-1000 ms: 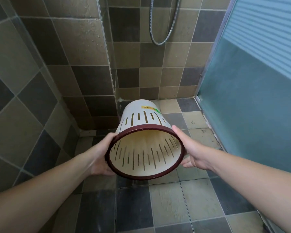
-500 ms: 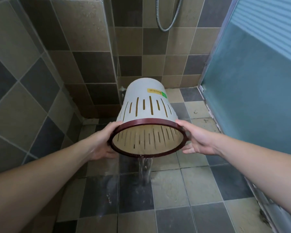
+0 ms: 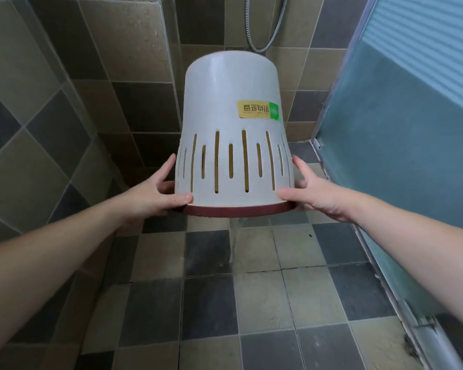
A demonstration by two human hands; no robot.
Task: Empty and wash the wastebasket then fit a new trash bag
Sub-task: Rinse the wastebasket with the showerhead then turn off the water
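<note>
Wastebasket (image 3: 231, 124): held upside down at frame centre, above the floor (image 3: 209, 308), rim (image 3: 235, 210) lowest. Left hand (image 3: 150, 194) grasps it at lower left, thumb on slotted wall, other fingers behind rim. Right hand (image 3: 314, 193) grasps lower right likewise. Thin water stream (image 3: 233, 244) falls from rim to wet tiles. Yellow/green label (image 3: 259, 110) inverted on wall. Shower hose (image 3: 265, 30) top centre; glass door (image 3: 412, 145) at right.
</note>
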